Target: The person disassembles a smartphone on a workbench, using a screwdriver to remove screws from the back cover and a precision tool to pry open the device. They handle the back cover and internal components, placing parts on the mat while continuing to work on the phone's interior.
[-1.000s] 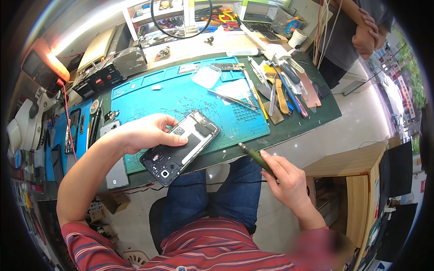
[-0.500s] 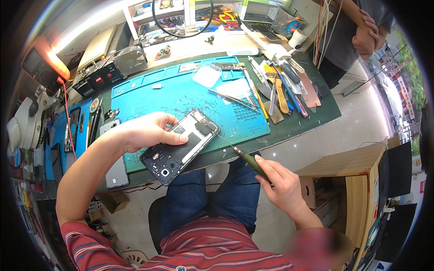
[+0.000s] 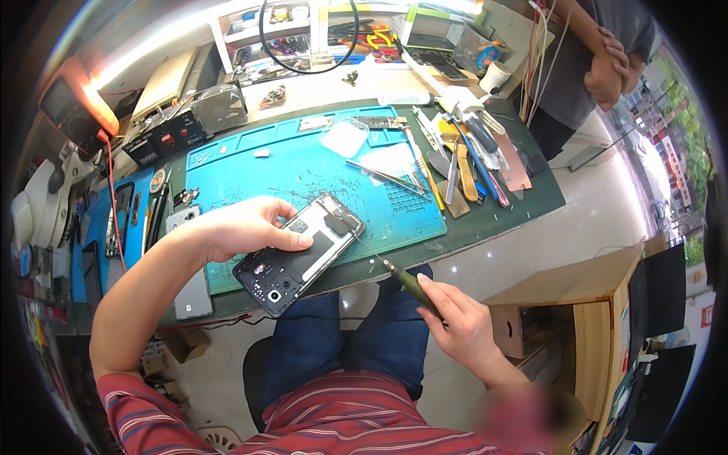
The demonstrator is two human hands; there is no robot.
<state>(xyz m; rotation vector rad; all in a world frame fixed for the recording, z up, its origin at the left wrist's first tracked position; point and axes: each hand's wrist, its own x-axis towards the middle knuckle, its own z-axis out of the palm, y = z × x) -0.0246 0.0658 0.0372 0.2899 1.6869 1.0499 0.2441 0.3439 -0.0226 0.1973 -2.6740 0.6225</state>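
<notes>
Head view: the left hand [image 3: 262,227] has its fingers gripping an opened black rectangular smartphone [image 3: 322,246] by its left side, above the near edge of the blue workmat [image 3: 250,171]. The right hand [image 3: 459,326] has its fingers closed around an olive-green-handled tool [image 3: 413,288], its thin metal shaft reaching the phone's right edge (contact cannot be confirmed).

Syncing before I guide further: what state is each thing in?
left hand: gripping the phone
right hand: closed on the green tool
phone: back off, inside bared, tilted
green tool: tip at the phone's edge, contact unclear
grey slab: lying down, partly hidden
mat: flat, marked
multimeter: red lead attached, screen unreadable
light: lit
</notes>
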